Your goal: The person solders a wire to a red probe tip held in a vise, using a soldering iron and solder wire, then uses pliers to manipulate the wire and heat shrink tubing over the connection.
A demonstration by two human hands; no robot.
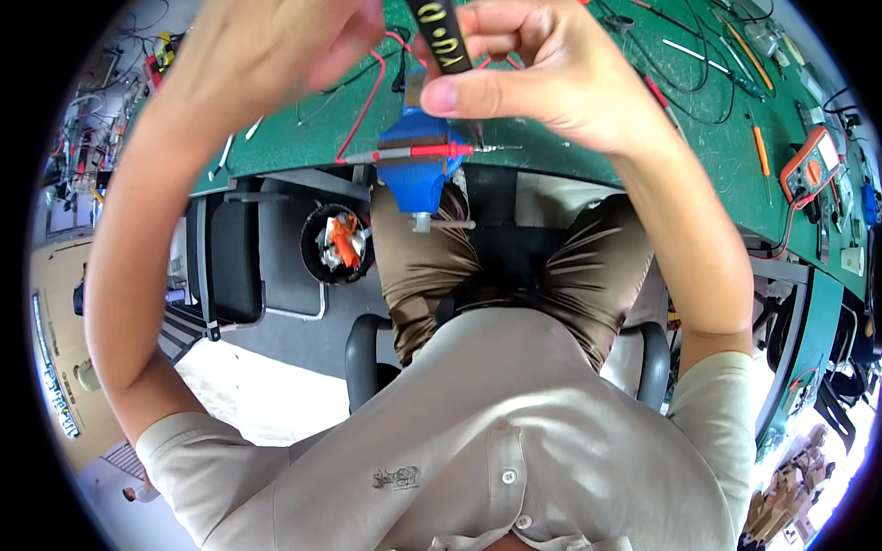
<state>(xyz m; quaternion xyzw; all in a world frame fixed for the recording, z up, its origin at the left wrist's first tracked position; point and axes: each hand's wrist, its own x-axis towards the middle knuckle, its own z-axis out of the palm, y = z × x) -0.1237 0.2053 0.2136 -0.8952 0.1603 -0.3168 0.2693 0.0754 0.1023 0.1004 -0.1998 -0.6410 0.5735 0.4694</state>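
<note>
At the top edge, my right hand [542, 78] is closed, thumb against fingers, on a black bar-shaped piece with yellow markings [441, 37]; its upper end is out of the picture. My left hand [276, 46] is raised to the left of it, smeared by motion and partly cut off, so its grip is hidden. Below the hands a blue bench vise [413, 174] sits at the table's front edge. Across its top lies a red and grey test probe [423, 151], its metal tip pointing right. A red wire [375, 96] runs from the probe up between my hands.
On the green table [680, 138], an orange multimeter [810, 168] and an orange-handled screwdriver [761, 150] lie at the right. Several tools and cables lie at the far right. A black waste bin [312, 248] stands below the edge, beside a black chair [234, 262].
</note>
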